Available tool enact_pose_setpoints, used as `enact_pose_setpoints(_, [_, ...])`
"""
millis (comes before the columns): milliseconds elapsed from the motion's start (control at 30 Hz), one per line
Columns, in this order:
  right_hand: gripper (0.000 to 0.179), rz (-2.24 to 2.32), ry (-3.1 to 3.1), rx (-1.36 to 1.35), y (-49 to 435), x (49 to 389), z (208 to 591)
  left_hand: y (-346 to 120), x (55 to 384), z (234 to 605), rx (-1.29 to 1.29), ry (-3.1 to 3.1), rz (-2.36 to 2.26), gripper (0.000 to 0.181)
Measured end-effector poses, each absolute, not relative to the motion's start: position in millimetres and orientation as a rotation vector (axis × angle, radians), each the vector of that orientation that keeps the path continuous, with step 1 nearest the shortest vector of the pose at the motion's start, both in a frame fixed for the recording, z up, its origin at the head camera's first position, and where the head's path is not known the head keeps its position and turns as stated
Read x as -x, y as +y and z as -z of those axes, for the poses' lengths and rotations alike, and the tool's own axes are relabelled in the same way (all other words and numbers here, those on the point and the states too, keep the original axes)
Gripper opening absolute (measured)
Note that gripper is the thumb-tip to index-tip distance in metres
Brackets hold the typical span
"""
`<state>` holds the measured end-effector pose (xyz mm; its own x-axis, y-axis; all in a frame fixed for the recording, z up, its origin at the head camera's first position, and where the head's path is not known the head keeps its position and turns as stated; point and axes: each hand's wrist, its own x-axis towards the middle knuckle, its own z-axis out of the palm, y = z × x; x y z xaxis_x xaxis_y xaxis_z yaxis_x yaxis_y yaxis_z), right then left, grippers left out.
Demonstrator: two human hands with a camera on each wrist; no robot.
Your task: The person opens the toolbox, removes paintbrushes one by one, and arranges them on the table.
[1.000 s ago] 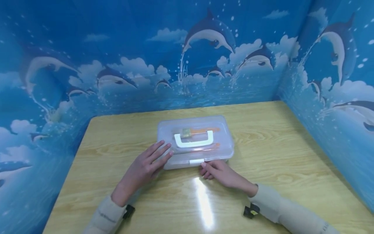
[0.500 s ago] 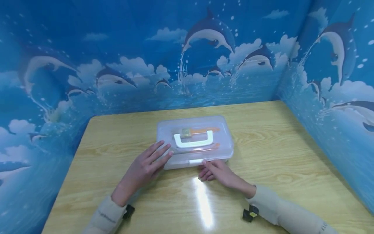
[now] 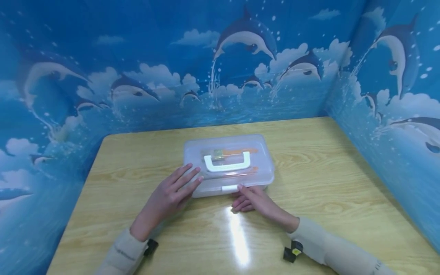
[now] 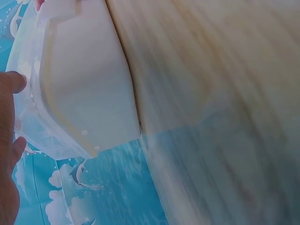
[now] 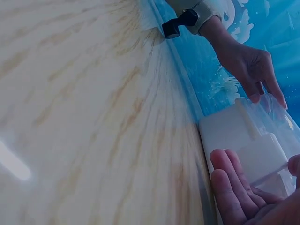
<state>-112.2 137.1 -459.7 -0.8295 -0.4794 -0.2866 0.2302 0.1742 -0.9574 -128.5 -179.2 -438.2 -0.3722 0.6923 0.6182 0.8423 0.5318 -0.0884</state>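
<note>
Storage box [image 3: 228, 165] sits mid-table [image 3: 326, 183], left hand [image 3: 170, 196] flat with straight, spread fingers pressing its near-left lid corner to steady it, right hand [image 3: 252, 199] curled fingertips at front latch [image 3: 229, 188].

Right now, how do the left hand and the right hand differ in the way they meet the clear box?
The left hand lies flat, fingers straight, on the lid corner of the clear box. The right hand rests lower on the table, fingers bent, one fingertip at the white latch. Both touch the box's near side.
</note>
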Motion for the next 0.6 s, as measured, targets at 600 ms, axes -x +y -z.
enact_pose_setpoints(600, [0.065, 1.792, 1.767, 0.033, 137.4, 113.1, 460.6, -180.4, 126.1, 436.1, 1.238, -2.227, 0.327, 0.040])
